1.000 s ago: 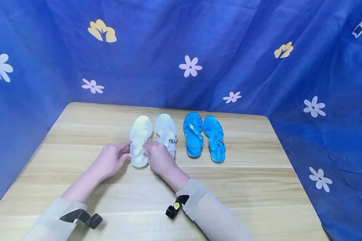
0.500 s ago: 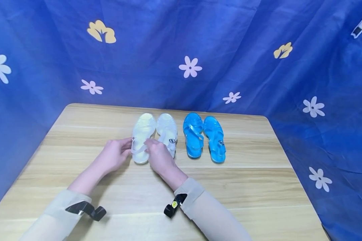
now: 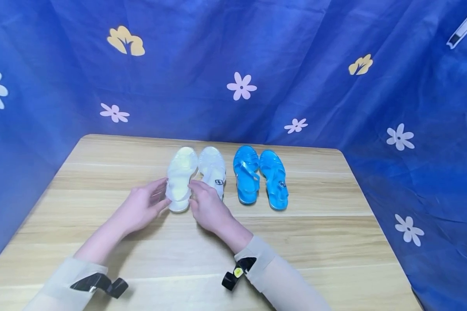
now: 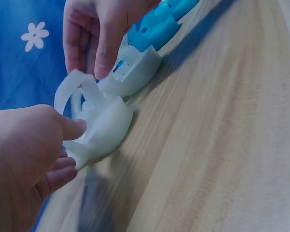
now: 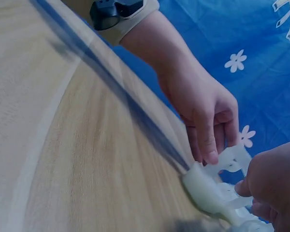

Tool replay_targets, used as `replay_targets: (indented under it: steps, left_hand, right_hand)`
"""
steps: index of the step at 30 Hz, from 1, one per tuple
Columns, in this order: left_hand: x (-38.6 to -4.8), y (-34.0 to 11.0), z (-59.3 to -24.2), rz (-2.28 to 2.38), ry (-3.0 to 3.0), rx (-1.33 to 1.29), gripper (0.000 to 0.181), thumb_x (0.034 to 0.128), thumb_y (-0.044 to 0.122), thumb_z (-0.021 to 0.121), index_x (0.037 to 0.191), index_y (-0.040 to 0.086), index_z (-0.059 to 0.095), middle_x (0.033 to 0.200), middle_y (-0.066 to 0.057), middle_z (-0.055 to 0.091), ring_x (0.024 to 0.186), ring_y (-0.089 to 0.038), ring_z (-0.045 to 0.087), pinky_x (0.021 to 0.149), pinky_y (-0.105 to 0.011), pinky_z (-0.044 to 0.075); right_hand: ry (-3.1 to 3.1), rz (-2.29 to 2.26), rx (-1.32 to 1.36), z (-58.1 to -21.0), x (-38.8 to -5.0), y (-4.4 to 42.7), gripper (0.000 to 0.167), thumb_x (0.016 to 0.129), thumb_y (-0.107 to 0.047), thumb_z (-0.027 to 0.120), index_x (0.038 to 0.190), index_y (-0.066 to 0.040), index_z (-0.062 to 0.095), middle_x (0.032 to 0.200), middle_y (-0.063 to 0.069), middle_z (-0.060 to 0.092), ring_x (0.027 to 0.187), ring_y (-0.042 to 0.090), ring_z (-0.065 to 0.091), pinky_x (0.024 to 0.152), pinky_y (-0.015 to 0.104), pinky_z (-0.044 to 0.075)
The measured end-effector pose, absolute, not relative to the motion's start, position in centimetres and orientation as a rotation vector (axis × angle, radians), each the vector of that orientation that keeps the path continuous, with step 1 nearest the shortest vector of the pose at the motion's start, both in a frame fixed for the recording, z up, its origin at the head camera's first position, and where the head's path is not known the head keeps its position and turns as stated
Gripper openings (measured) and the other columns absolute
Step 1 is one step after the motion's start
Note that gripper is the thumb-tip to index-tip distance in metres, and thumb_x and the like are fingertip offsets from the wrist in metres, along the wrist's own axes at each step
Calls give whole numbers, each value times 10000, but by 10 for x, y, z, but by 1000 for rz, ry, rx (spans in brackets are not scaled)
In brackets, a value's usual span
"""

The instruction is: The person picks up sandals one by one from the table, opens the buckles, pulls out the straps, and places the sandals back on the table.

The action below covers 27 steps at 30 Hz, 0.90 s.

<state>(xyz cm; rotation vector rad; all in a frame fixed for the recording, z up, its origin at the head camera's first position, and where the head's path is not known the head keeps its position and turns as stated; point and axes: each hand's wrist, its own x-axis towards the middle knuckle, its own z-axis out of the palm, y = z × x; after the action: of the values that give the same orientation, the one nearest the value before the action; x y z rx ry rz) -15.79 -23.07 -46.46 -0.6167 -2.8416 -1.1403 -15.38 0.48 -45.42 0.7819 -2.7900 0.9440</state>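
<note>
A pearly white jelly sandal (image 3: 182,166) lies sole-down on the table, toe pointing away. My left hand (image 3: 143,205) is at its left edge, relaxed fingers beside the strap and thumb near the heel. Opposite, my right hand (image 3: 210,209) has its fingertips at the heel strap's right side, loosely bent. In the left wrist view the heel strap (image 4: 66,93) stands up in an arch between both hands. The mate, another white sandal (image 3: 212,162), lies close on the right; my right hand hides part of its heel.
Two blue jelly sandals, the left one (image 3: 247,175) and the right one (image 3: 274,179), lie to the right of the white pair. Underneath is a pale wooden table (image 3: 315,242). A blue flowered cloth (image 3: 187,56) hangs behind and beside it.
The left white sandal has shifted slightly away and towards its mate. Its heel strap has changed shape. Over the last half second both hands have eased slightly apart.
</note>
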Motion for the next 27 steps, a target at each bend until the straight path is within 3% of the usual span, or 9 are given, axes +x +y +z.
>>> replay_targets:
  steps: [6, 11, 16, 20, 27]
  left_hand:
    - [-146, -232, -452, -1013, -2812, -607, 652, 999, 221, 761, 1519, -59, 487, 1460, -337, 539, 1094, -568, 666, 954, -654, 528]
    - [-140, -227, -443, -1004, -2737, -628, 620, 988, 232, 778, 1489, -41, 535, 1430, -304, 586, 1123, -546, 663, 941, -659, 536]
    - [-136, -222, -435, -959, -2660, -664, 608, 962, 231, 805, 1474, 0, 574, 1408, -251, 629, 1190, -502, 645, 1011, -669, 493]
    - [-134, -215, -430, -919, -2598, -687, 602, 938, 250, 832, 1468, 70, 609, 1430, -160, 644, 1264, -426, 630, 1060, -621, 479]
    - [-136, -196, -422, -843, -2497, -726, 681, 879, 378, 866, 1463, 119, 630, 1531, -110, 569, 1352, -397, 572, 1116, -660, 397]
  right_hand:
    - [-2740, 978, 856, -443, -149, 17, 412, 991, -107, 746, 1376, 5, 650, 1463, 147, 617, 1388, 228, 557, 1161, 270, 384]
    - [-2613, 1029, 921, -440, -149, 30, 400, 967, -119, 786, 1329, 9, 673, 1406, 153, 656, 1343, 233, 597, 1144, 262, 407]
    - [-2530, 1041, 964, -436, -148, 44, 394, 971, -145, 783, 1331, -25, 677, 1402, 150, 657, 1329, 235, 609, 1132, 281, 434]
    - [-2462, 1074, 982, -432, -147, 57, 395, 969, -132, 779, 1322, 8, 672, 1398, 156, 657, 1314, 265, 622, 1122, 325, 462]
    - [-2449, 923, 922, -428, -146, 87, 406, 976, -169, 776, 1330, -5, 666, 1429, 169, 632, 1331, 307, 600, 1133, 426, 465]
